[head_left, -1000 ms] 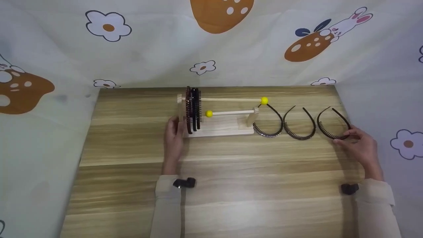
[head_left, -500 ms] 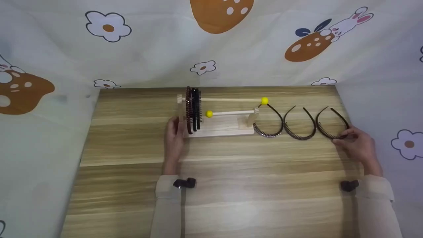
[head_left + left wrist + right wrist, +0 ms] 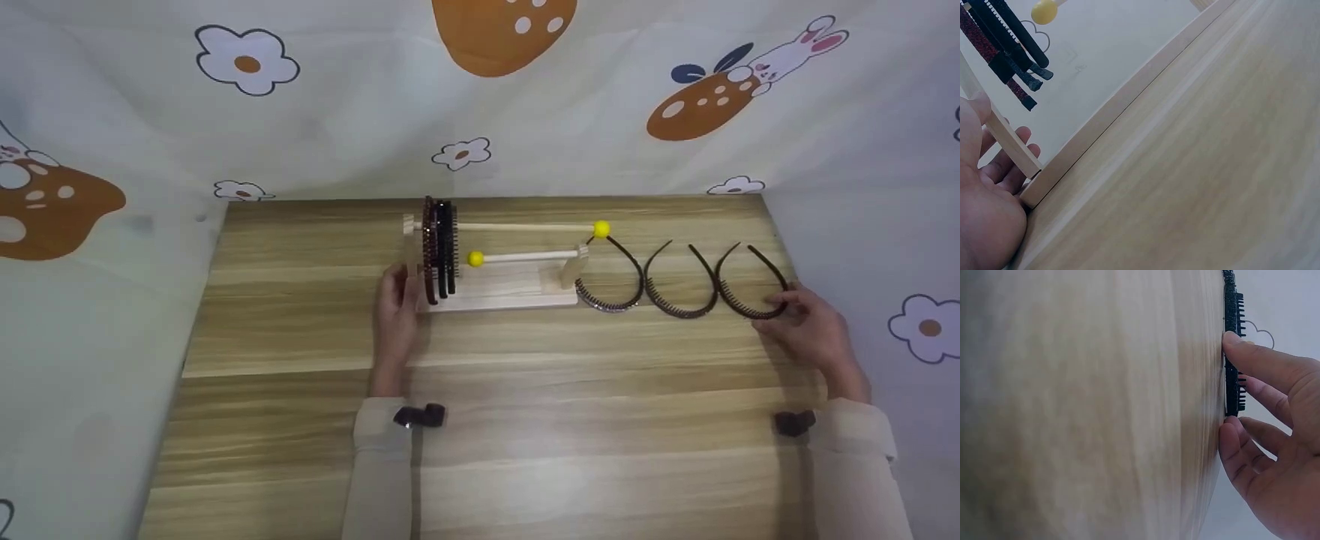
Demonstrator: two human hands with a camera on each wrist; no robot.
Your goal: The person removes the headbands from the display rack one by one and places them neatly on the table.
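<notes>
A pale wooden stand has two rods ending in yellow balls. Several dark toothed headbands hang at the left of its longer rod. My left hand grips the stand's left post, thumb on one side and fingers on the other. At the right end of a row lying flat, a dark toothed headband is pinched at its lower right by my right hand. In the right wrist view, the thumb lies on that headband with fingers behind and below it.
Two more headbands lie in the row: a brown one in the middle and one with a glittery edge beside the stand's right end. The wood-grain table meets patterned cloth walls at its back and sides.
The rightmost headband has slid a little to the left, close against the middle one, and my right hand has shifted left with it. My left hand and the stand have stayed put.
</notes>
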